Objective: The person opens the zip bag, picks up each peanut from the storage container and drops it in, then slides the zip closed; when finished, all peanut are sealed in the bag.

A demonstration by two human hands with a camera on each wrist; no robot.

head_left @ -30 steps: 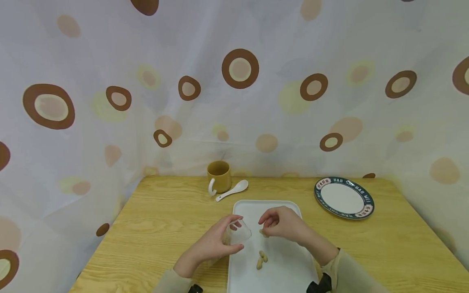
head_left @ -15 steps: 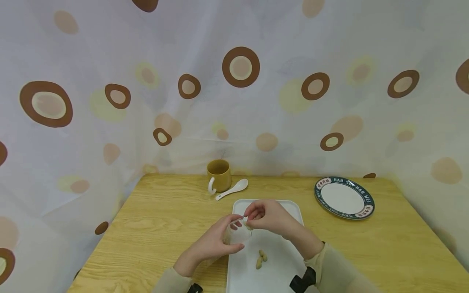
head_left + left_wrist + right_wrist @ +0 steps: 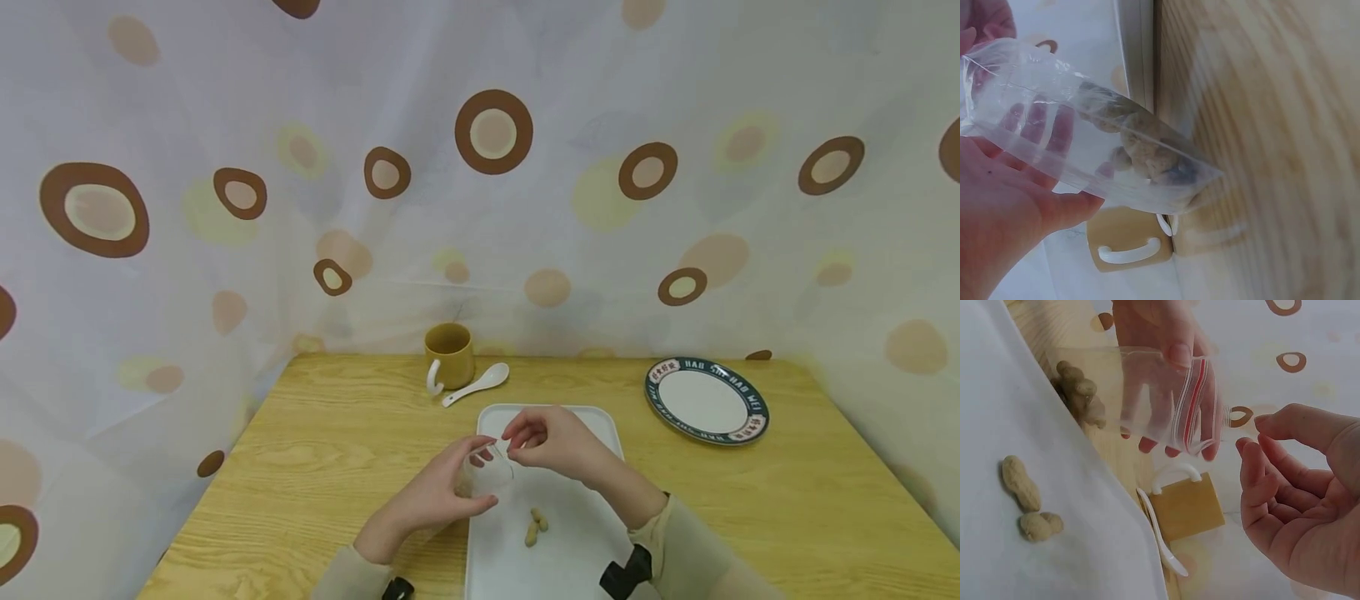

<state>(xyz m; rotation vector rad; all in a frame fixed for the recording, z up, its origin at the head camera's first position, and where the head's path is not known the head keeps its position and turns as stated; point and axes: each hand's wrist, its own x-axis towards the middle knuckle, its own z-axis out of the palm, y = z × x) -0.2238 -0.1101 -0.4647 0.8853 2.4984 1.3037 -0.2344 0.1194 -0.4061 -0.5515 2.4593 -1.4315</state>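
Observation:
My left hand (image 3: pixel 438 492) holds a clear zip bag (image 3: pixel 1141 394) by its mouth, fingers on one side and thumb on the other. Several unshelled peanuts (image 3: pixel 1147 147) lie in the bag's lower end, which hangs over the wooden table (image 3: pixel 352 450) beside the tray. By the bag's open mouth is my right hand (image 3: pixel 558 442), its fingers loosely bent and nothing visible between thumb and forefinger in the right wrist view. Loose peanuts (image 3: pixel 1021 483) lie close together on the white tray (image 3: pixel 562 558), below my right hand.
Behind the tray stand a mustard-yellow mug (image 3: pixel 450 358) with a white handle and a white spoon (image 3: pixel 480 383). At the back right lies a plate (image 3: pixel 705 402) with a dark green lettered rim. A patterned curtain (image 3: pixel 491 217) encloses the table's back and sides.
My right hand has moved left from over the tray to the bag's mouth. The peanut it pinched is gone from its fingers. My left hand stays nearly still with the bag.

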